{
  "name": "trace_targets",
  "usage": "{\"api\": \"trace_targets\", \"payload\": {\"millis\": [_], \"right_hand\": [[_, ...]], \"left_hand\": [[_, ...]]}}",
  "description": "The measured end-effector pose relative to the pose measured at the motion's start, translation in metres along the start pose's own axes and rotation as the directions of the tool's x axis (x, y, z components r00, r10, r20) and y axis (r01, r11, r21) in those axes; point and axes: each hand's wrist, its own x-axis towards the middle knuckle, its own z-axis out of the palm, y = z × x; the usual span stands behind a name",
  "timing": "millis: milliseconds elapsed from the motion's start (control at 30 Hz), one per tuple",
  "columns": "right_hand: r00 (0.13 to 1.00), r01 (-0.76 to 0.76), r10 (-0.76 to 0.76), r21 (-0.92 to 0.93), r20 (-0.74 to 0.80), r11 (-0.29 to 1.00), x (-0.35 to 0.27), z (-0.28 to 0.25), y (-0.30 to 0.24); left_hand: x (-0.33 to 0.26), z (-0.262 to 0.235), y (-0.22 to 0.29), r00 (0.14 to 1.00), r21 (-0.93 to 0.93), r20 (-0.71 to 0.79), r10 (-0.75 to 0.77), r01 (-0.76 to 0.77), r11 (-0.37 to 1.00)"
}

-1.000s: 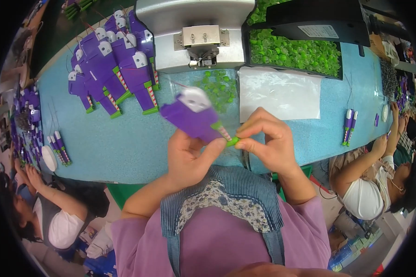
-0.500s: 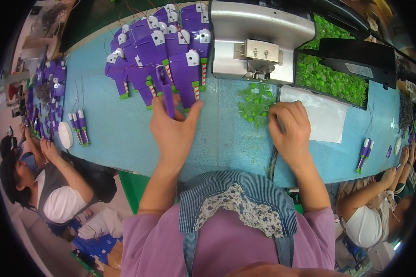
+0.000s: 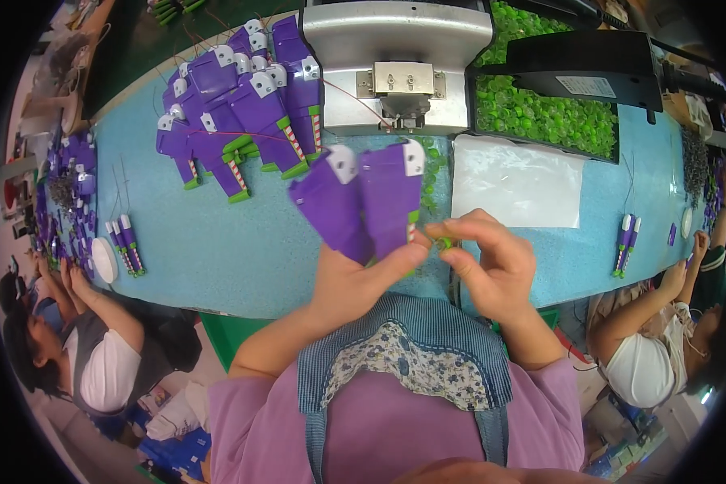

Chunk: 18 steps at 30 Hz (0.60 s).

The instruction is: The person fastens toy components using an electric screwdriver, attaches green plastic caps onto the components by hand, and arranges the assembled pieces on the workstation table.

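My left hand (image 3: 348,284) is closed round the lower ends of two flat purple plastic toy parts (image 3: 389,194), fanned apart above the bench. Each has a white corner with a hole; the right one shows a striped red and white strip with green. Close beside them, my right hand (image 3: 496,262) pinches a small green plastic piece (image 3: 444,243) between thumb and finger. A small heap of loose green pieces (image 3: 431,173) lies behind, partly hidden by the purple parts.
A pile of similar purple parts (image 3: 214,77) with thin wires lies at the left. Behind stands a metal machine (image 3: 395,36), beside a black tray (image 3: 545,148) of green pieces. A white sheet (image 3: 516,181) lies in front of the tray. People work on both sides.
My left hand has moved right and toward me, bringing two purple parts off the pile. My right hand has come away from the green heap with a green piece, beside the parts.
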Motion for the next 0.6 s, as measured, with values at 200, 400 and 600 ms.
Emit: {"api": "trace_targets", "payload": {"millis": [200,400,600], "right_hand": [[0.979,0.198,-0.203,-0.278,0.012,0.94,-0.005,0.007,-0.006],[0.976,0.216,-0.212,-0.247,0.044,0.945,-0.002,0.0,-0.005],[0.94,0.112,-0.308,-0.727,-0.143,0.677,0.0,-0.038,0.013]], "left_hand": [[0.002,0.004,-0.013,0.993,-0.23,0.079,-0.088,0.104,0.968],[0.004,0.004,-0.014,0.985,-0.263,0.135,-0.11,0.142,0.954],[0.003,0.008,-0.023,0.999,-0.202,-0.023,0.033,-0.037,0.979]]}}
